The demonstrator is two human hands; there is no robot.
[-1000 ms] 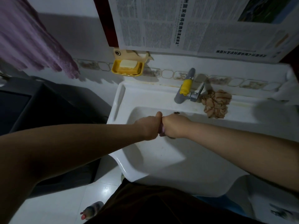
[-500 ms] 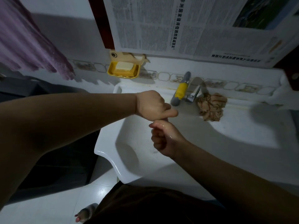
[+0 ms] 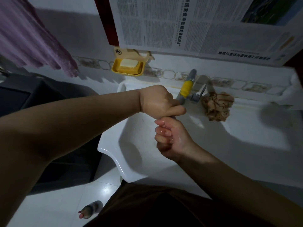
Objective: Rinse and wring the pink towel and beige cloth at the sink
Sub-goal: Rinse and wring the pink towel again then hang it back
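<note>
1. Head view: left hand (image 3: pixel 157 102) and right hand (image 3: pixel 170 136) stacked fist over fist above the sink (image 3: pixel 246 153), both clenched on a twisted cloth, barely visible; likely the pink towel.
2. Beige cloth (image 3: pixel 216 106) bunched on the sink ledge at 2 o'clock, beside the tap (image 3: pixel 186 89).
3. Risks: wet grip may slip mid-wring; left fist is just beside the tap, could knock it.

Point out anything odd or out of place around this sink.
A bottle lies on its side on the floor tiles left of the sink. The beige cloth sits crumpled on the sink ledge beside the tap. Nothing looks spilled or damaged.
</note>
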